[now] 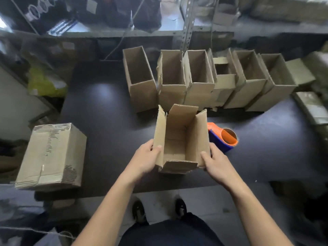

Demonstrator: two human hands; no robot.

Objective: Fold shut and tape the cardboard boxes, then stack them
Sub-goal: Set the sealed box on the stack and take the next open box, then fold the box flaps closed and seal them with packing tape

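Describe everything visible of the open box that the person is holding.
The open box is plain brown corrugated cardboard, upright on the dark table near its front edge, looking empty inside. All four top flaps stand open. The left hand grips its left wall, the right hand its right wall. An orange-and-blue tape dispenser sits just right.

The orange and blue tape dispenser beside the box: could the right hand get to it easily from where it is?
Probably yes. The orange and blue tape dispenser sits on the dark table just beyond the right hand, nothing between them. That hand grips the open cardboard box, so it must let go first.
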